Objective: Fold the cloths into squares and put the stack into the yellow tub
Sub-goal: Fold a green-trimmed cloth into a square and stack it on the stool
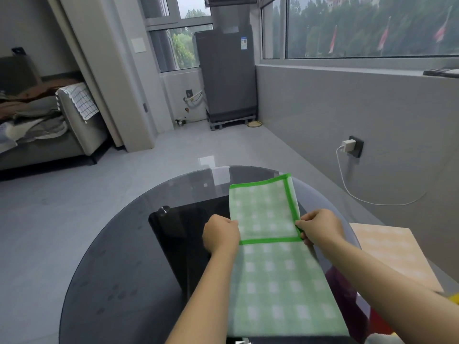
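I see a green-and-white checked cloth with a bright green hem [273, 244] lying along the round dark glass table [119, 244], its far part folded back over itself so the hemmed edge crosses the middle. My left hand [219, 235] is pinched closed on the cloth's left edge at that fold line. My right hand [319, 227] is pinched on the right edge at the hemmed corner. A pale orange checked cloth [392, 254] lies to the right, beyond my right forearm. A yellow patch shows at the lower right edge; I cannot tell what it is.
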### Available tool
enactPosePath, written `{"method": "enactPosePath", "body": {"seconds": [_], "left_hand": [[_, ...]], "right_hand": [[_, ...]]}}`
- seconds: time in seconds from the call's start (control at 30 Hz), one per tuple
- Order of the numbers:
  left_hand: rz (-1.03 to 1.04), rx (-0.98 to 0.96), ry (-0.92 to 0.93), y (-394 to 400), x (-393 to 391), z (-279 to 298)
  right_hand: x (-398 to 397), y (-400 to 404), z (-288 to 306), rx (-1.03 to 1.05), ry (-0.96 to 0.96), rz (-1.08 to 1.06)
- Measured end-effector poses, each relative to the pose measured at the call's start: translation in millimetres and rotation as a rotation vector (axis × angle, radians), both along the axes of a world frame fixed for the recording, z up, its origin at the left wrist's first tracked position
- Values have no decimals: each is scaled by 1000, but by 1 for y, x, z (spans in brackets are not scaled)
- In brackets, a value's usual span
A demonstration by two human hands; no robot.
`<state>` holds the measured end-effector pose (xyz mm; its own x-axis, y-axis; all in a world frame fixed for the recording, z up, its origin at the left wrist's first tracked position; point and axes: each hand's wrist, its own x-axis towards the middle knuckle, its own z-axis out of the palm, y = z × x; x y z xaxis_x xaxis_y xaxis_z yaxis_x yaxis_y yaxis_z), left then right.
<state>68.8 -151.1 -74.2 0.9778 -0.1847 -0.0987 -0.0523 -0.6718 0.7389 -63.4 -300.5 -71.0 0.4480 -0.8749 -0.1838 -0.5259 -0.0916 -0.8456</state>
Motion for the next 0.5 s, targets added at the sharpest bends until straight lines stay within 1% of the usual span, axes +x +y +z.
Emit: {"method": "enactPosePath", "body": {"seconds": [0.07,0.17,0.27,0.33,0.43,0.5], "left_hand": [[42,-122,36,3,-6,5],[76,-395,113,11,-13,7],[-11,-608,152,21,-18,7],[-67,-694,196,27,-20,10],[-69,-806,344,35,-22,17],[-90,-840,415,43,-24,21]], "right_hand": [[-2,0,1,127,-129,-33],[-9,-1,4,263,-259,-16],[-20,1,10,376,-358,53],[-26,2,14,446,-425,99],[-33,3,18,574,-510,132],[-37,2,19,623,-513,164]]}}
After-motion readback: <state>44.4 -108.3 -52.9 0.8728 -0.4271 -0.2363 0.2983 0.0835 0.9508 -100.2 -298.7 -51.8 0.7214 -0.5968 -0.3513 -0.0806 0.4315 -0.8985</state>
